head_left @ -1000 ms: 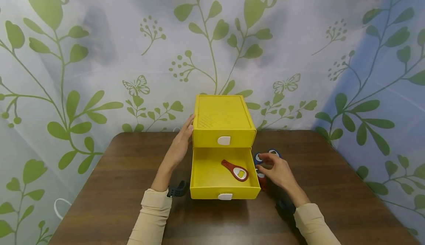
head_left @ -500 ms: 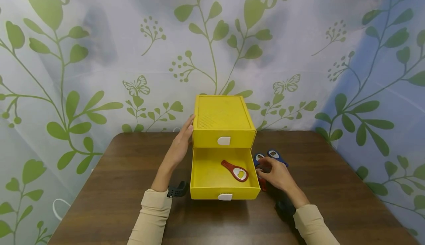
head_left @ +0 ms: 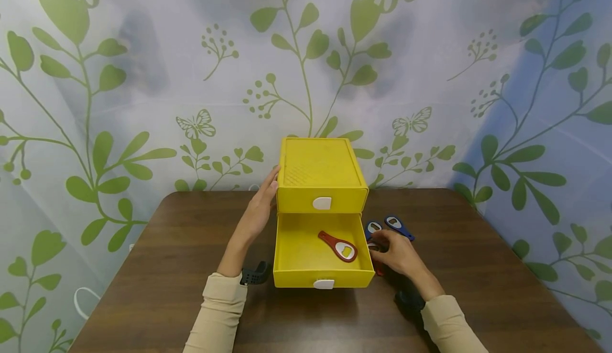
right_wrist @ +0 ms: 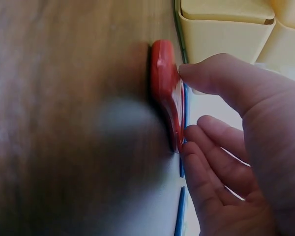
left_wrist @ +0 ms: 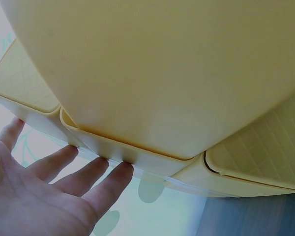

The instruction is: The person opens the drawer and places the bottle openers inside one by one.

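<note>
- A pale backdrop (head_left: 215,50) printed with green leaves and butterflies rose behind a brown wooden desk (head_left: 201,236).
- At the left, the left hand (head_left: 256,216) rested against the side of a yellow drawer box (head_left: 322,161); the left wrist view showed its fingers straight and spread with the palm in sight, where the head view gave only the back of the hand.
- In the middle, the lower drawer (head_left: 298,252) stood pulled out, with one red bottle opener (head_left: 338,246) lying slantwise inside, its ring end toward the right front.
- Just outside the drawer's right wall, on the desk, lay a second red bottle opener (right_wrist: 163,73), its long axis running roughly along that wall. It was right under the fingers of the right hand (head_left: 399,252), much the nearer hand.
- Those fingers were loosely bent, thumb and fingertips apart, with no firm pinch to be made out. The head view hid most of that opener; the right wrist view showed it edge-on, thick end by the thumb, thin end by the fingertips.
- Just beyond the fingertips lay a blue bottle opener (head_left: 374,228), and farther right another blue one (head_left: 399,227).
</note>
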A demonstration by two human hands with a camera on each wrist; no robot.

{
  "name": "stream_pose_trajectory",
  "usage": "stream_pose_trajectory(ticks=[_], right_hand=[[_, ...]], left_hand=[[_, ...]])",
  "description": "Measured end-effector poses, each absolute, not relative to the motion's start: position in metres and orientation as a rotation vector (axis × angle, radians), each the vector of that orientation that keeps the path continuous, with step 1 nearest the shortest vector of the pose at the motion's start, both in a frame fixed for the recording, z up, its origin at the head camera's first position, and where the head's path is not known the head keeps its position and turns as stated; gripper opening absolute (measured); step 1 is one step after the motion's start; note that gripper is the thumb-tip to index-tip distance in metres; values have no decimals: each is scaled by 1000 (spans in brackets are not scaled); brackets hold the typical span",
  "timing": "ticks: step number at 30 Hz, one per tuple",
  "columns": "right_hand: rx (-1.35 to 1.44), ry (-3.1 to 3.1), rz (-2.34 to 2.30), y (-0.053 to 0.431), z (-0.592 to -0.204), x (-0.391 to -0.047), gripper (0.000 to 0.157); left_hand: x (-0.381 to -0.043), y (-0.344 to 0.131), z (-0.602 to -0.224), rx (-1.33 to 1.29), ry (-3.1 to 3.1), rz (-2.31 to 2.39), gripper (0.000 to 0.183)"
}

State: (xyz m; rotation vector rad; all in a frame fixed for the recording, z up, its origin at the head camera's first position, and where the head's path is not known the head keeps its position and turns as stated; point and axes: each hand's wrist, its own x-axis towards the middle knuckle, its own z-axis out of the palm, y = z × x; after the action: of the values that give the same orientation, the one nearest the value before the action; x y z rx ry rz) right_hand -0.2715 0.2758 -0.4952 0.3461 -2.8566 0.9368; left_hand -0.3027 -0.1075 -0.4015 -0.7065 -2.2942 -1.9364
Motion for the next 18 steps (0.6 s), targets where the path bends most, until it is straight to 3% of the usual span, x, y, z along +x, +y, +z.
stream_pose_trajectory(ticks=[18], right_hand=[[356,-2848,874,271,-497,-271,45]], left_hand=[[-303,-108,-402,-707,-2304,-1933,55]])
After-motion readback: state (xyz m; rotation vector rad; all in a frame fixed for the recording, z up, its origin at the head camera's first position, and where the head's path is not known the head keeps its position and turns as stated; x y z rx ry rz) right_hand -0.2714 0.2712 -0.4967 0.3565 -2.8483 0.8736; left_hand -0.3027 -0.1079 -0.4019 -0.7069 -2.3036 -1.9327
